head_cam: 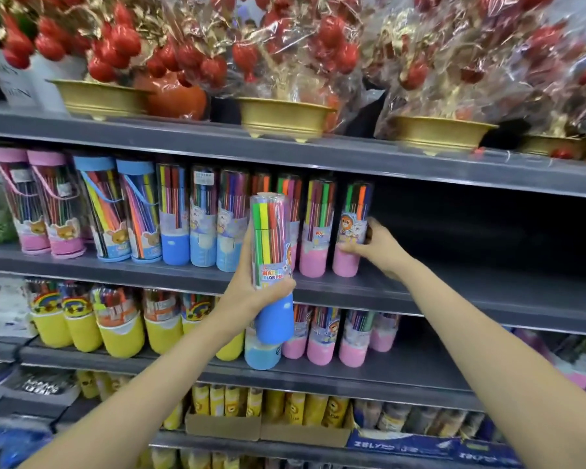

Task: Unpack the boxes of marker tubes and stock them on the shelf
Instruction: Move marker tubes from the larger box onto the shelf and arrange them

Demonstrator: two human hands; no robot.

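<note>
The person's left hand [251, 282] grips a blue-based marker tube [272, 265] around its middle, fingers [285, 285] curled over the printed label, the tube upright with its long axis running from 12 to 6 o'clock and leaning only slightly. It hangs in front of the middle shelf [420, 286], not yet resting on it. The right hand [372, 243] reaches further in, at about 2 o'clock from the held tube, its fingers wrapped against the right side of a pink-based tube [351, 231] that stands upright as the last in the row, its base on the shelf. From that pink-based tube the bare stretch of shelf runs off toward 3 o'clock. The deciding relation is this: the free slot lies to the right of the right hand, while the waiting tube sits to its left, at 8 o'clock from it. So the left hand's tube would probably have to cross past the pink-based tube, or be passed to the nearer right hand, staying vertical to stand on its blue base.
</note>
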